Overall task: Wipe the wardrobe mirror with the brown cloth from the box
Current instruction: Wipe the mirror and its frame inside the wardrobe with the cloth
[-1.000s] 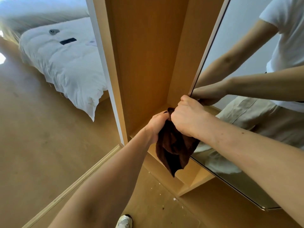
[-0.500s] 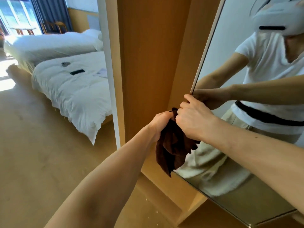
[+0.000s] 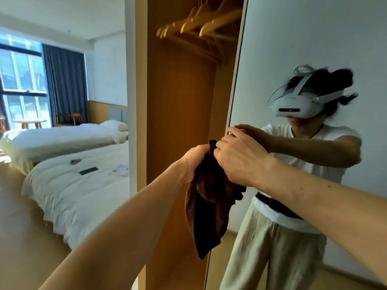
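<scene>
Head view: wardrobe mirror (image 3: 303,38) fills right of frame, open wardrobe (image 3: 180,101) at centre. Brown cloth (image 3: 209,206) hangs bunched at centre frame, beside the mirror's left edge, apparently not yet on the glass. Left hand (image 3: 194,162) clenches its top; right hand (image 3: 238,162) grips the same bunch. Step judged: readying cloth. Next: form a pad, press flat to glass.

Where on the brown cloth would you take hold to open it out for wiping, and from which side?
Probably the free lower corner of the cloth, from below: both the left hand and right hand bunch its top, and the rest hangs loose to a point by the mirror.
</scene>
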Tool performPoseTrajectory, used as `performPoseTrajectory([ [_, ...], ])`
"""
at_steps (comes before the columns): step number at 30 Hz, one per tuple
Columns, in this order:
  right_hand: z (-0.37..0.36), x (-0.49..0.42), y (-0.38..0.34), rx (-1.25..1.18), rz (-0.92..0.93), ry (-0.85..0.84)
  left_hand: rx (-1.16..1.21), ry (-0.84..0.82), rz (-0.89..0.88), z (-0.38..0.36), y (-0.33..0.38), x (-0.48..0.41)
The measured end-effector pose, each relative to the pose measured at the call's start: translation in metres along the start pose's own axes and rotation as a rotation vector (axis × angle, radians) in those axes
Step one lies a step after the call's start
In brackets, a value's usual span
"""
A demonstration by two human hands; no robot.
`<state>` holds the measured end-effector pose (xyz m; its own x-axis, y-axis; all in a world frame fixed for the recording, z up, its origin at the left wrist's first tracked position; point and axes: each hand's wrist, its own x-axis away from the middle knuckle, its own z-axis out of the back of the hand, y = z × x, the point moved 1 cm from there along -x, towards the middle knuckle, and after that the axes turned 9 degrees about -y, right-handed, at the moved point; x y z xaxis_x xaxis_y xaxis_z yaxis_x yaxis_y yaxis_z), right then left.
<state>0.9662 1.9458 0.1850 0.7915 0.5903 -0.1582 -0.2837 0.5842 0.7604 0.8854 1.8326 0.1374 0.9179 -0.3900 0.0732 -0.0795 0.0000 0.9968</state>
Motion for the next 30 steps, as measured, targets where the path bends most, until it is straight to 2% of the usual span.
performPoseTrajectory([
  [4,0.023,-0.002,0.009,-0.102,-0.138,0.191,0.127,-0.103,-0.145,-0.001,0.050,0.006],
  [9,0.027,-0.011,0.011,-0.178,-0.209,0.287,0.211,-0.150,-0.199,0.008,0.082,0.003],
  [13,0.007,-0.023,-0.007,-0.077,-0.254,0.142,0.255,-0.144,-0.206,0.018,0.092,-0.007],
  [15,0.002,-0.028,-0.001,-0.037,-0.277,0.157,0.239,-0.167,-0.189,0.021,0.098,-0.013],
  [18,0.015,-0.036,0.025,0.022,-0.203,0.309,0.153,-0.226,-0.154,0.020,0.109,-0.012],
  [21,0.039,-0.047,0.058,0.068,-0.143,0.443,0.087,-0.246,-0.206,0.017,0.132,-0.009],
  [26,0.087,-0.054,0.118,0.179,-0.142,0.547,0.244,-0.256,-0.400,0.016,0.175,0.002],
  [30,0.113,-0.034,0.149,0.166,-0.195,0.573,0.290,-0.274,-0.540,0.017,0.189,0.009],
])
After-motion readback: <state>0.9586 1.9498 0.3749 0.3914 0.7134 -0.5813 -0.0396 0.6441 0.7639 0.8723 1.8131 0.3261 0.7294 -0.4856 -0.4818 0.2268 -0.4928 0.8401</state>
